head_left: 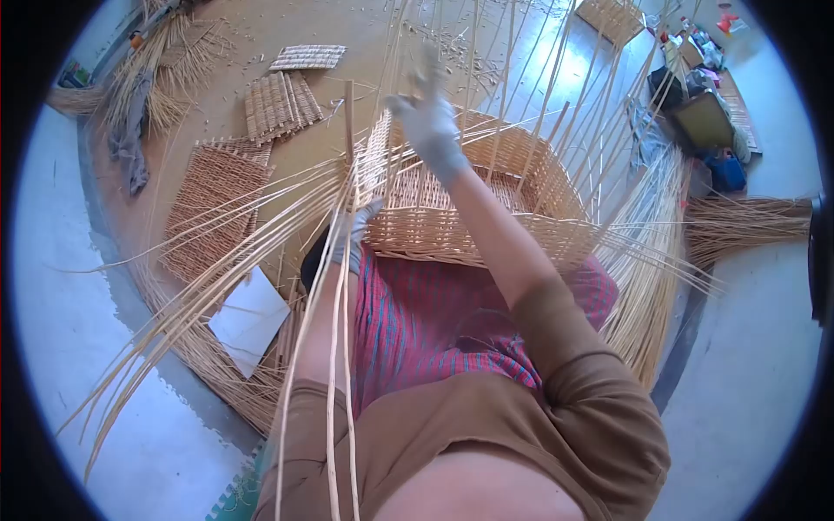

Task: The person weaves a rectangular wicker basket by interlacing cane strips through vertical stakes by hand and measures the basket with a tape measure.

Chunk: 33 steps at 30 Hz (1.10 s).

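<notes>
A half-woven wicker basket [434, 227] rests across my lap, with tall stakes rising from its far and right sides. My left hand [352, 230], in a pale glove, is closed on the basket's near left corner, partly hidden by the long strands there. Many loose willow strands [261, 227] fan out from that corner to the left and toward me. My right hand [427, 130], also gloved, is raised above the basket's left part. Motion smears its fingers, so whether they hold a strand cannot be made out. A flat wooden stick [349, 122] stands up at the left corner.
Woven panels [213, 204] lie on the floor to the left, near a white sheet [249, 319]. Bundles of rods [647, 286] lie on the right, below a pile of bags and boxes [702, 117]. Another woven piece [611, 19] is at the far right.
</notes>
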Each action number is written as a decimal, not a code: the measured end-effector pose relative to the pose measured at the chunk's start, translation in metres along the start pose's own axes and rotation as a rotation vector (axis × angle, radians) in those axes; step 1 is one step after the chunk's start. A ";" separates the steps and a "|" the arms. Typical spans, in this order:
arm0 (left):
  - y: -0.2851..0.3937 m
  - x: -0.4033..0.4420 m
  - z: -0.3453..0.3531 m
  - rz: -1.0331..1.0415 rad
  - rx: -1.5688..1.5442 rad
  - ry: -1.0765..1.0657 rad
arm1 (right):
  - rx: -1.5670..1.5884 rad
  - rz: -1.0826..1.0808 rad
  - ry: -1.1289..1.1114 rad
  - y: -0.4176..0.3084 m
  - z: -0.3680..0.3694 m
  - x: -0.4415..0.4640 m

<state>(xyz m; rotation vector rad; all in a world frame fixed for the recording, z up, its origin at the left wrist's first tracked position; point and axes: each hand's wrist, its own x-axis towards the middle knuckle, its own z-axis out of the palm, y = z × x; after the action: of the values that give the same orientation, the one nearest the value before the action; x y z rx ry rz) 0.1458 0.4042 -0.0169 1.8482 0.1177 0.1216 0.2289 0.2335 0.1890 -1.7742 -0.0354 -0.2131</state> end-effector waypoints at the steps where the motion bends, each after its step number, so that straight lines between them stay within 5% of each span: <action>1: -0.002 0.004 0.001 -0.019 -0.008 -0.012 | 0.181 -0.058 0.137 0.043 -0.026 -0.035; 3: -0.004 0.008 0.001 -0.062 -0.020 -0.049 | 0.514 -0.246 0.382 0.126 -0.078 -0.104; 4: -0.005 0.010 0.000 -0.073 -0.022 -0.057 | 0.417 0.204 0.574 0.163 -0.086 -0.149; 6: -0.010 0.010 -0.001 -0.079 -0.021 -0.058 | 0.089 0.563 0.358 0.154 -0.075 -0.226; 8: -0.016 0.008 -0.001 -0.095 -0.015 -0.061 | -0.061 0.401 0.007 0.113 -0.039 -0.207; 10: -0.022 0.008 -0.003 -0.123 -0.011 -0.060 | -0.565 -0.301 0.032 0.088 -0.001 -0.150; 12: -0.027 0.010 -0.006 -0.142 -0.007 -0.051 | -1.090 -0.288 -0.381 0.128 0.022 -0.108; 13: -0.030 0.012 -0.007 -0.154 -0.005 -0.047 | -1.075 -0.013 -0.728 0.102 0.022 -0.085; 16: -0.040 0.020 -0.007 -0.233 -0.027 -0.066 | -0.983 0.134 -0.617 0.127 0.037 -0.075; 17: -0.044 0.024 -0.007 -0.251 -0.032 -0.069 | -0.692 0.603 -0.580 0.102 0.038 -0.071; 19: -0.059 0.022 -0.004 -0.281 -0.031 -0.047 | -0.628 0.620 -0.534 0.109 0.041 -0.066; 21: -0.057 0.011 -0.002 -0.260 -0.067 0.028 | -0.956 0.047 -0.555 0.123 0.036 -0.076; 22: -0.050 -0.008 0.002 -0.197 -0.116 0.141 | -0.936 -0.034 -0.594 0.128 0.021 -0.090; 25: -0.018 -0.060 0.034 0.029 -0.331 0.403 | -0.001 0.133 -0.288 0.125 -0.032 -0.163; 27: 0.008 -0.066 0.056 0.155 -0.640 0.156 | 0.410 0.870 -0.135 0.127 -0.073 -0.187; 29: 0.099 -0.059 0.054 -0.141 -0.362 -0.145 | 0.499 0.489 0.252 0.128 -0.108 -0.186; 30: 0.102 -0.038 0.064 -0.140 -0.377 -0.140 | 0.644 0.375 0.260 0.130 -0.125 -0.179; 31: 0.100 -0.012 0.066 -0.258 -0.114 -0.394 | 0.796 0.264 0.270 0.134 -0.140 -0.178; 32: 0.097 0.004 0.064 -0.366 0.163 -0.644 | 0.586 0.273 0.261 0.149 -0.147 -0.189; 33: 0.085 0.011 0.063 -0.345 0.165 -0.638 | 0.367 0.286 0.252 0.165 -0.154 -0.201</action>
<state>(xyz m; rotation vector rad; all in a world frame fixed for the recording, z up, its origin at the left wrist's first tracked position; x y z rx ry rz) 0.1674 0.3228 0.0479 1.9160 -0.0026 -0.7307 0.0353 0.0672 0.0272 -1.3578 0.3389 -0.2063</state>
